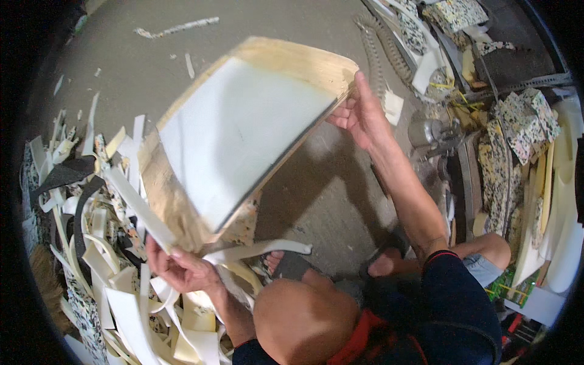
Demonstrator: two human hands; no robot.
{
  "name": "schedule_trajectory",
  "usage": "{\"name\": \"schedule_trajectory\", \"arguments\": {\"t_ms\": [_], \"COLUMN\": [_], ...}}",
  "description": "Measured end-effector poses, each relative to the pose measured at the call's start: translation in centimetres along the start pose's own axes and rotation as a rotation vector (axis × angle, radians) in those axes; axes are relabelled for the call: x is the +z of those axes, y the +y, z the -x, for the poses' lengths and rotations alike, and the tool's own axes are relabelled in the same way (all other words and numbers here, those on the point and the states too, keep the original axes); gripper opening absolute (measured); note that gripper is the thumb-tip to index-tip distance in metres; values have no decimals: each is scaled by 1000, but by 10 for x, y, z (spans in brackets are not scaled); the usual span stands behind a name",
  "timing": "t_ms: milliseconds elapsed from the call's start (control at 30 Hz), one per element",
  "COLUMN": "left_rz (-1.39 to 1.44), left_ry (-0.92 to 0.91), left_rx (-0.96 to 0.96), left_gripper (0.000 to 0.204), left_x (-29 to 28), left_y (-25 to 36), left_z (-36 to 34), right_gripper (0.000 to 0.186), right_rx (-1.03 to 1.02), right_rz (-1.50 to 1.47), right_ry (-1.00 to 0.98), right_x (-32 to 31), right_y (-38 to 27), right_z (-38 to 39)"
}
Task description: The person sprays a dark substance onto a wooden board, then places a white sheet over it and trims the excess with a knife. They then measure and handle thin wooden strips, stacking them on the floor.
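Observation:
A four-sided padded panel point(240, 131) is tilted up in front of me, with a smooth white face and rough tan, yellowish foam borders at its far and left ends. A thin dark line runs along its right side. My right hand point(359, 115) grips the far right corner, thumb on the edge and fingers curled beneath. At the near left corner my left hand point(182, 271) is closed, thumb against the edge. Between that thumb and the fingers comes the end of a white foam strip point(137, 204); whether the hand grips it too is unclear.
White and dark foam offcuts point(128, 304) pile up at my left. Speckled foam blocks point(526, 125) and cream foam slabs point(538, 213) crowd the right, near a metal canister tool point(426, 131). Scraps lie on the grey floor point(121, 67). My sandalled feet point(289, 264) are close below the panel.

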State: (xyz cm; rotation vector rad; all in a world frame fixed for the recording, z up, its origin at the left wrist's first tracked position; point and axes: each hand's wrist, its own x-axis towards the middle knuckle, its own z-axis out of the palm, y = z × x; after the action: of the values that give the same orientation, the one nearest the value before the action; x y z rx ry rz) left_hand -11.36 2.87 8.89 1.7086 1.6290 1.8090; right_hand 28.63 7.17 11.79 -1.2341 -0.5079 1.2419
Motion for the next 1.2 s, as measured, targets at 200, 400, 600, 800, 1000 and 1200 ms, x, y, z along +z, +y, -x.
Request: {"name": "schedule_trajectory", "arguments": {"t_ms": [200,400,600,800,1000,1200], "left_rz": [135,69,131,112,-164,121], "left_ry": [75,199,78,-82,-124,-204], "left_rx": [-652,-1120,-1278,-1237,-978,-1158], "left_gripper": [12,29,37,38,45,49], "left_x": [-14,-68,-74,-42,-27,38], "left_y": [-51,-107,-130,-139,-160,-195], "left_z": [95,66,67,63,30,-47], "right_gripper": [56,42,52,52,79,72], "right_rx": [196,132,8,127,404,423], "right_rz": [71,79,268,199,87,30], "right_ry": [200,271,253,253,216,306], "right_x": [-54,-74,-79,-88,-120,-132], "right_y": [99,141,159,163,150,158], "right_z": [5,-2,-6,-14,-25,-44]}}
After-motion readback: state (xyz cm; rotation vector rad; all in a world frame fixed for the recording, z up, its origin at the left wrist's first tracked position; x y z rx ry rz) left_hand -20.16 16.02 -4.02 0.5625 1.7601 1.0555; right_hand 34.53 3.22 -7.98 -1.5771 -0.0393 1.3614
